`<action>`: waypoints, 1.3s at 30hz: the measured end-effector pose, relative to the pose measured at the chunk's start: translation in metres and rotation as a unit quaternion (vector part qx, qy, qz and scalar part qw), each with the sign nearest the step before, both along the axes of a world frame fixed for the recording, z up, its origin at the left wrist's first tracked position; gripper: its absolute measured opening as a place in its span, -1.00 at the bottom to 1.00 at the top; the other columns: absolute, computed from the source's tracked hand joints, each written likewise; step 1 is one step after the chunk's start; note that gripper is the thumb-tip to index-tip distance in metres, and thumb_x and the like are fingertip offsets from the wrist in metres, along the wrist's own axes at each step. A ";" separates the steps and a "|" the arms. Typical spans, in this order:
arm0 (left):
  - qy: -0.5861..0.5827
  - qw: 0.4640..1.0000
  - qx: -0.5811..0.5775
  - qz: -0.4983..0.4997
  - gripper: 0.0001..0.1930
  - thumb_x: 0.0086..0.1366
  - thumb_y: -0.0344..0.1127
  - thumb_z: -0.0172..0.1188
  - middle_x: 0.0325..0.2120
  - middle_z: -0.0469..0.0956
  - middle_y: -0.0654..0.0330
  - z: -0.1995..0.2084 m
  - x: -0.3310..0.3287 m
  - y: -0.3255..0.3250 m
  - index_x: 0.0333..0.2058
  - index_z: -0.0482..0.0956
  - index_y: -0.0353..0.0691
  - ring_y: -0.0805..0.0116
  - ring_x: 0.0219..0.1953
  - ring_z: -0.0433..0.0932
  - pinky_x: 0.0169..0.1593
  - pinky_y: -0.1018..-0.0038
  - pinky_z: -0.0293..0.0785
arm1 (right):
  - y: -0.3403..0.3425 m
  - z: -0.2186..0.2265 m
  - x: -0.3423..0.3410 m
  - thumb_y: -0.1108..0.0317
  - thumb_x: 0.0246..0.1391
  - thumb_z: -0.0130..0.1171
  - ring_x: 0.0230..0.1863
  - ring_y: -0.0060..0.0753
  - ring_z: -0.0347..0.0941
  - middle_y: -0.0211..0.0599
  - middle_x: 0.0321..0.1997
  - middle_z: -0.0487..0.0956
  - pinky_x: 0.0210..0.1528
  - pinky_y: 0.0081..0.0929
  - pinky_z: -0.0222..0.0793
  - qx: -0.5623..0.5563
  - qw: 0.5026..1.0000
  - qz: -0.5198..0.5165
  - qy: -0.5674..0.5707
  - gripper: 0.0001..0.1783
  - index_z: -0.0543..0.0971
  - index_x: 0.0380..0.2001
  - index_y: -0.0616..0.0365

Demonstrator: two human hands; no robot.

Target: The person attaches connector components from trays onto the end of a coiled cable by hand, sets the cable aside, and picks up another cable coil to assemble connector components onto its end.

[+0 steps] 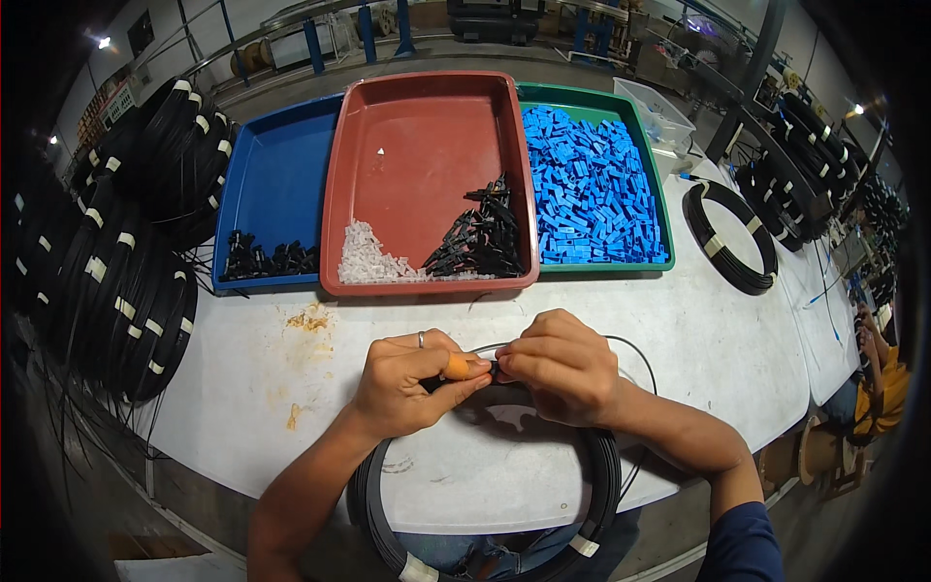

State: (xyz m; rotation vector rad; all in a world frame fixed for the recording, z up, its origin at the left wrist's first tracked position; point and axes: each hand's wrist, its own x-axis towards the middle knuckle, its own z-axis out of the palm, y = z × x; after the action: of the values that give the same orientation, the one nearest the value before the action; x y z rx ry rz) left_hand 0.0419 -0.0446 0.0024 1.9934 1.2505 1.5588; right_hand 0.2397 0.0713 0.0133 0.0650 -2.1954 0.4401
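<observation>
My left hand, with an orange wrap on one finger and a ring, is closed in a pinch above the table's near side. Facing it, my right hand pinches too, and the fingertips of both almost meet. Between them sits a small black part, mostly hidden by the fingers, so its exact kind cannot be made out. A thin black cable loops out behind my right hand. Below my hands, a taped coil of black cable lies over the table's front edge and my lap.
Beyond my hands stand a blue tray with black pieces, a red tray with clear and black pieces, and a green tray full of blue clips. Cable coils are stacked left; another coil lies right. A person sits far right.
</observation>
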 end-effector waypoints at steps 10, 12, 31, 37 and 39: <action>0.042 0.999 0.033 0.011 -0.87 0.03 -0.60 0.48 -0.49 0.69 0.11 -0.002 0.001 0.001 -0.42 0.72 -0.33 0.34 -0.46 0.67 -0.41 0.53 0.57 | -0.006 0.008 0.003 0.56 -0.05 0.38 -0.41 -0.23 0.58 -0.19 -0.42 0.65 -0.31 -0.32 0.48 -0.248 0.962 0.011 -0.113 -0.83 0.65 -0.32 0.24; 0.022 1.000 0.015 0.006 -0.88 0.05 -0.59 0.48 -0.50 0.69 0.08 0.001 0.002 0.001 -0.41 0.73 -0.34 0.37 -0.46 0.67 -0.42 0.55 0.58 | -0.002 0.006 0.004 0.57 -0.11 0.38 -0.40 -0.22 0.56 -0.21 -0.42 0.64 -0.30 -0.31 0.46 -0.152 0.985 0.006 -0.081 -0.78 0.65 -0.31 0.22; 0.174 0.973 0.155 0.000 -0.86 0.01 -0.61 0.49 -0.46 0.71 0.11 0.007 0.002 0.003 -0.45 0.70 -0.34 0.38 -0.44 0.65 -0.42 0.53 0.57 | -0.009 0.016 0.005 0.55 -0.07 0.41 -0.36 -0.15 0.63 -0.10 -0.40 0.68 -0.31 -0.30 0.49 -0.271 0.947 -0.014 -0.175 -0.86 0.70 -0.37 0.23; 0.076 0.994 0.073 0.041 -0.85 -0.02 -0.60 0.50 -0.50 0.69 0.13 0.004 0.005 0.001 -0.48 0.69 -0.33 0.31 -0.49 0.64 -0.34 0.47 0.57 | -0.003 0.013 0.004 0.54 -0.04 0.39 -0.38 -0.19 0.59 -0.16 -0.39 0.68 -0.29 -0.34 0.47 -0.211 0.973 0.006 -0.098 -0.83 0.69 -0.31 0.21; 0.047 0.996 0.050 0.047 -0.85 -0.03 -0.60 0.50 -0.51 0.68 0.13 0.003 0.005 0.000 -0.49 0.69 -0.32 0.29 -0.50 0.64 -0.33 0.46 0.56 | 0.001 0.010 0.001 0.55 -0.06 0.39 -0.39 -0.20 0.57 -0.18 -0.40 0.67 -0.28 -0.35 0.47 -0.112 0.992 0.003 -0.054 -0.81 0.69 -0.30 0.20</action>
State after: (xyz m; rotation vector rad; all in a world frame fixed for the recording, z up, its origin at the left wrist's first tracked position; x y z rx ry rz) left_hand 0.0472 -0.0443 0.0051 2.1214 1.3458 1.6172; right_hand 0.2409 0.0726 0.0234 -0.0754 -2.2373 0.7063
